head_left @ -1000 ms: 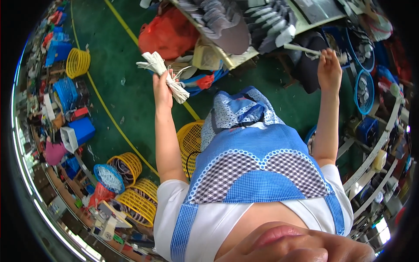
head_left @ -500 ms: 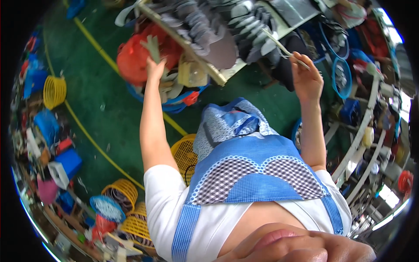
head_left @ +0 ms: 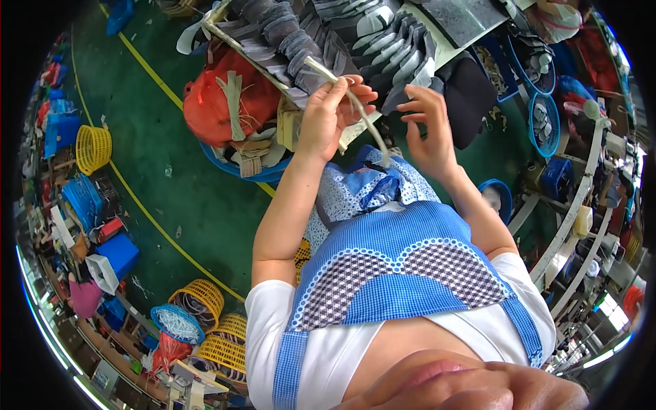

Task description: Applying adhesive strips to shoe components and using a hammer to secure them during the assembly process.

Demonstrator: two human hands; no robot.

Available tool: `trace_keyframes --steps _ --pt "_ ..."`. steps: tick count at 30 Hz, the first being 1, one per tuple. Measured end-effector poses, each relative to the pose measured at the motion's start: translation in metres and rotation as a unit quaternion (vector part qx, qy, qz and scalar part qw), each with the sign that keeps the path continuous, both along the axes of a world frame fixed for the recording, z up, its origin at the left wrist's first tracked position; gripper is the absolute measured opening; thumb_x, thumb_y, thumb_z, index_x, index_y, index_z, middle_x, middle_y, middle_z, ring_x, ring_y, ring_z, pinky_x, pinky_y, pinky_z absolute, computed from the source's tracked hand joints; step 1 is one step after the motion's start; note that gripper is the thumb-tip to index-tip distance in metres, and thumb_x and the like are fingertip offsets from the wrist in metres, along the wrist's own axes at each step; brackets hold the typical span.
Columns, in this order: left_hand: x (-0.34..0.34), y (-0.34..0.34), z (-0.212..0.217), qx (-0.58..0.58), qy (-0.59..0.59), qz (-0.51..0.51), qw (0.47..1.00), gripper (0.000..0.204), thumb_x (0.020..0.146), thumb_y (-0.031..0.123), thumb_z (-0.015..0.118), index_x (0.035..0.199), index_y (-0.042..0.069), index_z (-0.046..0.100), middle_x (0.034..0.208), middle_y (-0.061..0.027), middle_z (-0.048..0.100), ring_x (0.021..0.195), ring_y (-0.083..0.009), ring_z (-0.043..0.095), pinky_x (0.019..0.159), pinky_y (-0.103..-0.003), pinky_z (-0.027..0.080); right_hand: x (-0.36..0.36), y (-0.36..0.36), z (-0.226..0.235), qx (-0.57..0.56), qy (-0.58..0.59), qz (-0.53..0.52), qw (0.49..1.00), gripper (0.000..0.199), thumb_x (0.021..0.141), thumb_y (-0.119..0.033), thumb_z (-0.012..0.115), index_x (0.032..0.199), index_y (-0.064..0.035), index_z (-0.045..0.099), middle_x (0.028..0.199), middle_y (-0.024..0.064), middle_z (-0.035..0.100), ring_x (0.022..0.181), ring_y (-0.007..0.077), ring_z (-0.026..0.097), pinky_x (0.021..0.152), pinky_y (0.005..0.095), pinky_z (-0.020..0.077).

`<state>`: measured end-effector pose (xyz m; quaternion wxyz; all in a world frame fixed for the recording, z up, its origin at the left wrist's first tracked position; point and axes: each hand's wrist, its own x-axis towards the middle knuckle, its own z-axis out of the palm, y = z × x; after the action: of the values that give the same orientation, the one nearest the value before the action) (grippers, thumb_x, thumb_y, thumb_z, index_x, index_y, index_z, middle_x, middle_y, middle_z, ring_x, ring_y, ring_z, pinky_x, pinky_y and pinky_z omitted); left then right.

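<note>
A pale strip (head_left: pixel 365 126) runs from the left hand (head_left: pixel 328 116) and curls down over the blue-and-white apron (head_left: pixel 403 273), its loose end hanging just above the lap. The left hand has its fingers closed around the upper part of that strip, thumb pressed on top, right at the near edge of the work table (head_left: pixel 437 41). The right hand (head_left: pixel 427 126) sits just beside it, fingers spread and slightly curled, holding nothing, close to the strip but apart from it.

Behind both hands, along the table's near edge, rows of grey cut pieces (head_left: pixel 389 48) stand stacked in fans, and more grey bundles (head_left: pixel 280 27) pile toward the table's left corner. Below that corner, down on the green floor (head_left: pixel 184 191), a red bag (head_left: pixel 225 102) bulges with tan offcuts, sitting in a blue tub. A yellow line (head_left: pixel 150 219) cuts diagonally across the floor. Along the floor's left side sit a yellow basket (head_left: pixel 93 147) and blue crates (head_left: pixel 82 198); toward the near left, more yellow baskets (head_left: pixel 201 301) hold coiled material. On the right, a blue round basket (head_left: pixel 545 123) hangs beside white frame rails (head_left: pixel 574 205).
</note>
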<state>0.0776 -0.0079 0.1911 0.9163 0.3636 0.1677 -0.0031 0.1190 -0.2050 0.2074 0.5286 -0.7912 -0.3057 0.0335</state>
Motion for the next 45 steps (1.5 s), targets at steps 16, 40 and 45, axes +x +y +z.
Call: trace_keyframes --steps 16,40,45 --pt "0.090 -0.112 -0.027 0.049 0.104 0.292 0.950 0.027 0.100 0.024 0.051 0.108 0.000 0.061 0.113 -0.0112 0.064 0.101 -0.0190 0.064 0.089 -0.033 0.054 0.179 -0.009 -0.047 0.166 0.615 0.068 0.768 0.015 0.093 -0.015 0.060 0.091 -0.0013 0.065 0.083 0.0019 0.065 0.070 0.0089 0.058 0.066 0.0210 0.0465" --pt "0.050 -0.143 -0.014 -0.057 0.077 0.377 0.921 0.023 0.097 0.019 0.057 0.108 -0.001 0.063 0.106 -0.0113 0.065 0.104 -0.0217 0.064 0.090 -0.036 0.055 0.153 -0.030 -0.008 -0.012 -0.009 0.382 0.924 0.048 0.073 0.001 0.065 0.120 -0.0058 0.056 0.115 0.0120 0.053 0.101 0.0260 0.055 0.080 0.0332 0.0507" --pt "0.043 -0.158 -0.018 -0.041 0.066 0.273 0.959 0.027 0.097 0.020 0.057 0.108 -0.004 0.062 0.101 -0.0147 0.067 0.096 -0.0223 0.067 0.089 -0.036 0.055 0.168 -0.017 -0.024 -0.025 0.277 0.356 0.892 0.035 0.087 -0.006 0.063 0.121 -0.0016 0.056 0.104 0.0122 0.061 0.083 0.0131 0.060 0.075 0.0269 0.0513"
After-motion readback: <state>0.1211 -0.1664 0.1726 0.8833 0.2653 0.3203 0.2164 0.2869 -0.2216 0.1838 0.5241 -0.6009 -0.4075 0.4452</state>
